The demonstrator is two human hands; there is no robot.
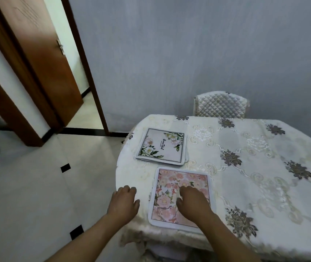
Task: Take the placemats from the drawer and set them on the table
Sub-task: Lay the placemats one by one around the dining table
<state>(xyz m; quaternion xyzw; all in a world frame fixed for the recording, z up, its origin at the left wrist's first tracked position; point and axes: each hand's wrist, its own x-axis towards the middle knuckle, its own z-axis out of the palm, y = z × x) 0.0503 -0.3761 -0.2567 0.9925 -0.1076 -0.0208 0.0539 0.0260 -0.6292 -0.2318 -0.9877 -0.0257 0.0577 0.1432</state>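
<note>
A pink floral placemat (167, 188) lies flat near the front left edge of the table (254, 167), which wears a cream embroidered cloth. My right hand (191, 201) rests on top of that mat, fingers curled downward, holding nothing. To its left my left hand (125, 202) hovers at the table's rim, fingers loosely bent and empty. Farther back lies a small stack of white placemats (162, 146) with green leaves and pale flowers printed on the top one. The drawer is out of sight.
A chair (221, 106) with a quilted cover stands behind the table against the grey wall. An open brown door (43, 63) and doorway are at the left. White floor tiles (37, 186) with small black squares stretch to the left of the table.
</note>
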